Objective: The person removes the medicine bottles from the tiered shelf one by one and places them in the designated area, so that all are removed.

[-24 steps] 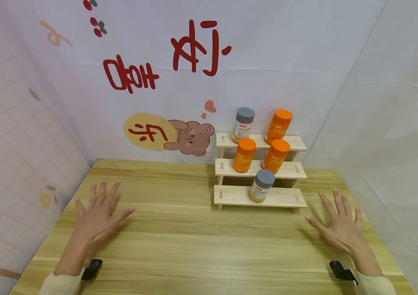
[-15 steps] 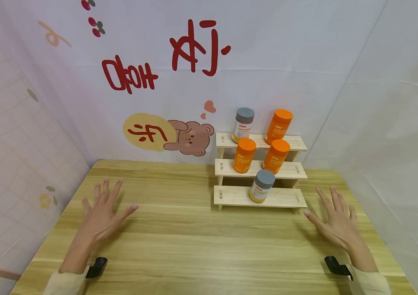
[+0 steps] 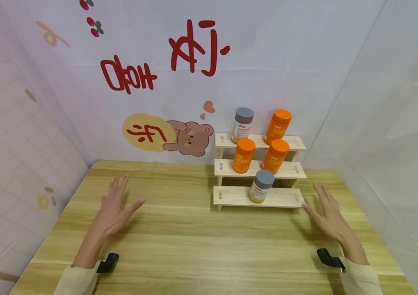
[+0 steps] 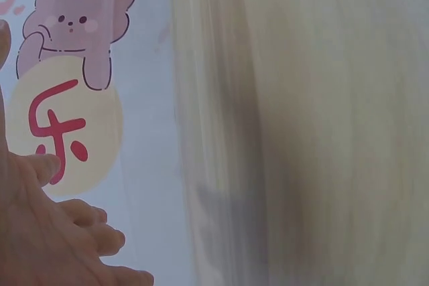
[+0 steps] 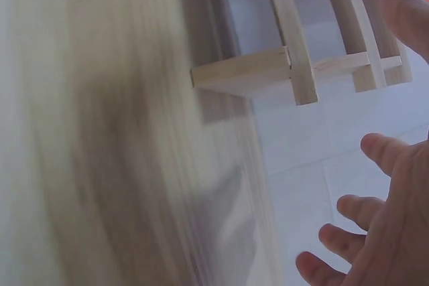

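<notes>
My left hand [image 3: 112,213] hovers over the left side of the wooden table, its fingers spread and nothing in it. On the right, my right hand [image 3: 330,217] is held likewise, thumb near the right end of a three-step wooden shelf [image 3: 227,196]. The lowest step bears a grey-lidded jar [image 3: 262,187]. Two orange jars, a left one [image 3: 244,155] and a right one [image 3: 276,157], stand on the middle step. At the top are another grey-lidded jar [image 3: 243,125] and an orange jar [image 3: 278,126]. The right wrist view shows the shelf's end beyond the fingers.
The wooden table [image 3: 194,254] reaches back to a white cloth wall [image 3: 286,53] printed with red characters and a bear [image 3: 194,139]. Cloth side walls flank the table at left and right. A black wrist camera [image 3: 108,263] is strapped at the left sleeve, another camera [image 3: 328,259] at the right.
Both hands have moved inward, the left towards the right and the right towards the left, and slightly forward. Their palms have turned more to face each other. The jars and shelf stay put.
</notes>
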Demonstrator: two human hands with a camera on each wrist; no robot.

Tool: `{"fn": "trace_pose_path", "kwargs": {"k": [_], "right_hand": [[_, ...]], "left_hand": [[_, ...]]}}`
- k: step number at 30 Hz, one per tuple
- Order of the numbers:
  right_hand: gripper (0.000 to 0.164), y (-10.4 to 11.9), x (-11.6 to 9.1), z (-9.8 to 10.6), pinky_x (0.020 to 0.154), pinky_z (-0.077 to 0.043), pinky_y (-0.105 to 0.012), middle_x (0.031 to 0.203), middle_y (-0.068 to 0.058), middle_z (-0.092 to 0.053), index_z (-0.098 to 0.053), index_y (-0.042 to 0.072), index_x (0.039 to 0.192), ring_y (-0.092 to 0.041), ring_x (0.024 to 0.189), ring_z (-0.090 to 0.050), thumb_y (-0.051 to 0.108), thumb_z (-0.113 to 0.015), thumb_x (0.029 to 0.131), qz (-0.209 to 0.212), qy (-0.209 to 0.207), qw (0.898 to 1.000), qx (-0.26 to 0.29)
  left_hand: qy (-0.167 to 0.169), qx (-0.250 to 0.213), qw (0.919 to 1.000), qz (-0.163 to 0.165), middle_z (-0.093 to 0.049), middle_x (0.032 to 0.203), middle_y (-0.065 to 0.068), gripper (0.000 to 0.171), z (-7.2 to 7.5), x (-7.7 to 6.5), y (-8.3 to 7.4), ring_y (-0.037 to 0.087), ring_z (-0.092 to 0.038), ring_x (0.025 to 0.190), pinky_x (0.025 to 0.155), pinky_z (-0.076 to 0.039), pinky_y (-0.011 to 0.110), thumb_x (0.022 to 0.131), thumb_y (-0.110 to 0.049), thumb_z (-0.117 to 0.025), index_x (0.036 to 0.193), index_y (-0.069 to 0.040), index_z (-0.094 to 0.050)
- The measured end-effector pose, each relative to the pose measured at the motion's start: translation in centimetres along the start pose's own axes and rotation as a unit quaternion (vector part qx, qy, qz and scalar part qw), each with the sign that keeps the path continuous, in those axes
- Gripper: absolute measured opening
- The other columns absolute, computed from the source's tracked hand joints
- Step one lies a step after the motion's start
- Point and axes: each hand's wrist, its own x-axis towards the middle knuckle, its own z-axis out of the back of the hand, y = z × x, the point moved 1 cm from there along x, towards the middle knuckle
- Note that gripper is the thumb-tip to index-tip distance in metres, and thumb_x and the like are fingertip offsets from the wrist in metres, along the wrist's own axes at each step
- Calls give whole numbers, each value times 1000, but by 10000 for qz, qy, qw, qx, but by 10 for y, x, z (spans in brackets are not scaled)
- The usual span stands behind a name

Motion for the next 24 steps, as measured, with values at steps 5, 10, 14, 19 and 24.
{"fn": "trace_pose_path", "kwargs": {"k": [5,10,14,19,24], "right_hand": [[80,4,5,0,104,-17,-87,170,-27,3,0,24,167,-63,150,-4,40,-50,107,112,36,9993,351],[78,4,7,-4,108,-29,-79,170,-29,-3,0,19,167,-61,148,-17,38,-48,109,86,172,9971,741],[76,7,10,-5,108,-31,-77,168,-30,-12,-2,13,167,-59,147,-24,40,-44,110,-85,287,9950,949],[70,10,13,-7,107,-33,-74,164,-31,-24,-5,13,167,-56,145,-31,41,-39,111,-162,292,9914,1265],[66,8,15,-9,107,-44,-34,162,-27,-33,-12,15,166,-49,146,-34,43,-35,112,-246,289,9882,1481]], "left_hand": [[33,-351,9994,-45,9,172,20,96,-4,4,-4,48,7,158,116,-4,81,101,-52,-59,166,-23,4],[4,-568,9983,-131,3,173,16,96,-11,9,-9,46,-1,159,118,-13,77,101,-51,-60,166,-24,4],[-43,-687,9975,-147,0,174,14,94,-15,13,-14,45,-6,159,120,-15,74,101,-50,-60,166,-26,3],[-67,-835,9964,-117,-2,174,12,91,-19,17,-20,45,-9,158,120,-15,75,101,-51,-59,166,-30,2],[-103,-1018,9947,-48,-6,174,9,89,-23,20,-26,45,-12,158,119,-16,77,101,-52,-58,165,-36,2]]}}
